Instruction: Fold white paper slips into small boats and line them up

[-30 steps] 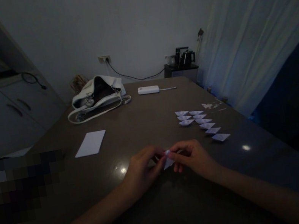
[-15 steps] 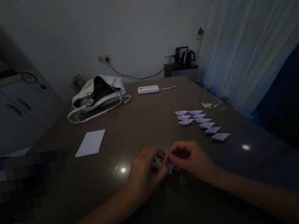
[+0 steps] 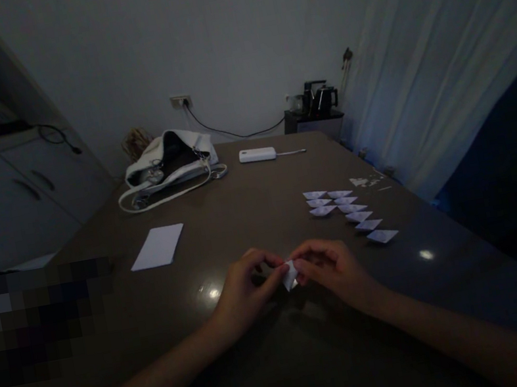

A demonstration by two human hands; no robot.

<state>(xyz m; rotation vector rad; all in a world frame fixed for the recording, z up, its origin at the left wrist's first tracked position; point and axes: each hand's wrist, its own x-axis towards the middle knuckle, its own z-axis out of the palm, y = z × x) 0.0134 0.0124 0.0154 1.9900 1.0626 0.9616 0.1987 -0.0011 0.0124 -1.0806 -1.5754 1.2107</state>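
A small folded piece of white paper (image 3: 290,276) is pinched between my two hands, above the near middle of the table. My left hand (image 3: 249,283) grips its left edge with thumb and forefinger. On the other side, my right hand (image 3: 332,267) closes on the right edge, its remaining fingers curled. The paper's lower end tapers to a point, and its upper edge is partly covered by fingertips. Several folded paper boats (image 3: 357,217) stand in two slanting rows to the right, beyond my right hand.
A stack of white paper (image 3: 158,246) lies at the left. Farther back are a white handbag (image 3: 168,166) and a white power bank (image 3: 256,154) with a short cable. Paper scraps (image 3: 365,181) lie near the right table edge. A black kettle (image 3: 323,100) stands beyond the table.
The folded paper has turned in my fingers and now shows a broader face, with its point farther left. Both hands have shifted slightly, still pinching it.
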